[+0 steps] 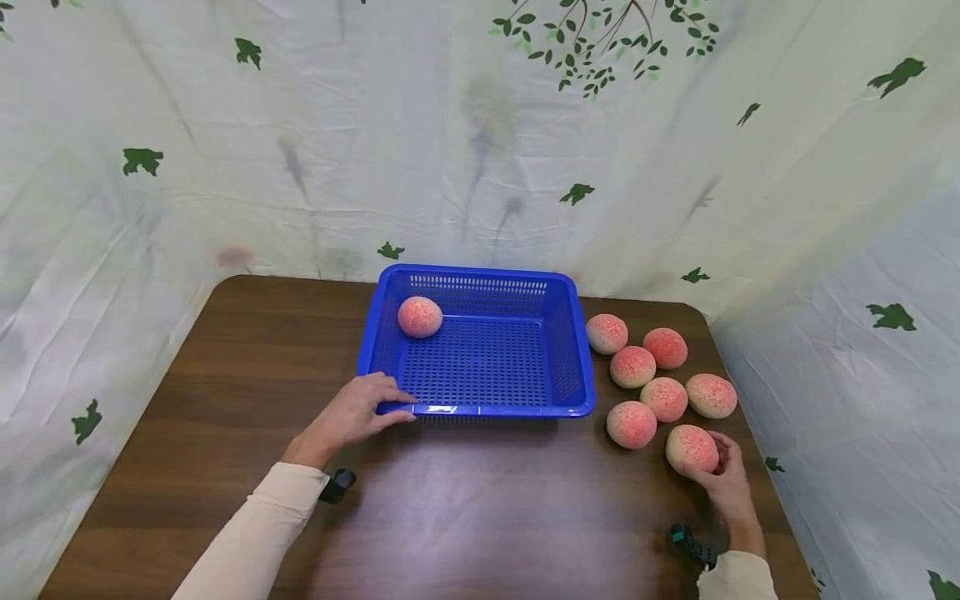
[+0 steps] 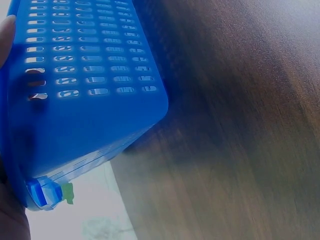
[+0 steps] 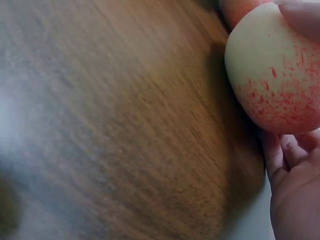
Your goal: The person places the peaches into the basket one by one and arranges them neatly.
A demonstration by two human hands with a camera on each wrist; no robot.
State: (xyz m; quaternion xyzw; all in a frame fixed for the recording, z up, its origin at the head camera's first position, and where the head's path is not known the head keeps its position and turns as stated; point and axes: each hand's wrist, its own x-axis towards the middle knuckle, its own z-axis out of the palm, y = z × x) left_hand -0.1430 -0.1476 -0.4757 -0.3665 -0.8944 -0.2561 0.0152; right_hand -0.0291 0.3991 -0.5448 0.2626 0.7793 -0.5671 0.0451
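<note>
Tabletop (image 1: 480, 500): right-hand fingers (image 1: 722, 467) around peach (image 1: 691, 447)

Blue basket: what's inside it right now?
One peach lies in the far left corner of the blue basket. The rest of its perforated floor shows bare. The near wall hides a thin strip of floor just behind it, by the left hand.

Soft, even light fills the head view, with glare on the surface (image 1: 465, 517) at 6 o'clock; both wrist views are blurred.
</note>
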